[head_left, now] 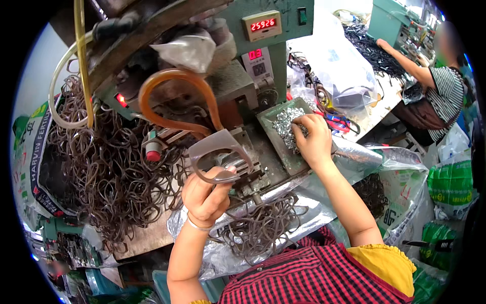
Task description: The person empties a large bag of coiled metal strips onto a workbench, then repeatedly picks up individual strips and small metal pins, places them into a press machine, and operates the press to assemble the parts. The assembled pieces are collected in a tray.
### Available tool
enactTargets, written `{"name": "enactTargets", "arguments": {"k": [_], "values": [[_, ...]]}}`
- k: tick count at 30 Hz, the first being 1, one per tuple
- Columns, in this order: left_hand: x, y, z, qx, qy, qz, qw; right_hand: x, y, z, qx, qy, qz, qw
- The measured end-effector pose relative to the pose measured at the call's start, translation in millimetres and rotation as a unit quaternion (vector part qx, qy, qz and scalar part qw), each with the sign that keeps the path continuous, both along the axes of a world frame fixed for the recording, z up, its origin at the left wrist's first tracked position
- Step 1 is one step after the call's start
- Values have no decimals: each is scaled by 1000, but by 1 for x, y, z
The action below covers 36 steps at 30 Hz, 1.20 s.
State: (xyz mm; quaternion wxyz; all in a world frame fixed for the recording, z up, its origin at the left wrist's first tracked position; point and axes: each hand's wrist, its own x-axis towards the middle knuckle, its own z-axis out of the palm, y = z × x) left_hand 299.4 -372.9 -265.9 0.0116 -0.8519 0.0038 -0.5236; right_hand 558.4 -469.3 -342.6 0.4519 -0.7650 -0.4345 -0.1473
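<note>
My left hand (205, 198) grips a translucent grey-brown plastic eyeglass frame (218, 144) by its lower rim, between thumb and fingers. The frame is held at the work head of a green bench machine (234, 83), beneath a bent orange tube (167, 76). To the right, my right hand (315, 139) reaches into a shallow green metal tray (271, 115). Its fingers are curled together on a heap of small silver metal parts (284, 126); exactly what lies under the fingertips is hidden.
A large heap of brown plastic frames (109, 167) covers the left of the bench; a smaller heap (263, 228) lies before me on silvery sheeting. A red-capped knob (153, 151) juts from the machine. Plastic bags (349, 76) lie right. Another person (430, 86) works at the far right.
</note>
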Motion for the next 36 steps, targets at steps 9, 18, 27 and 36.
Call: {"name": "enactTargets", "arguments": {"k": [9,18,27,36], "values": [[-1,-4,0,-17,7,-20,1000,-29,-24,-7,150,-16,-5,989],[7,-4,-5,-19,-24,4,1000,-30,-27,-13,99,-12,-17,995],[-7,1,-3,7,6,-8,1000,6,0,-5,-29,7,21,999],[-34,-13,2,-113,-12,25,993,3,-6,-5,-23,98,55,993]]}}
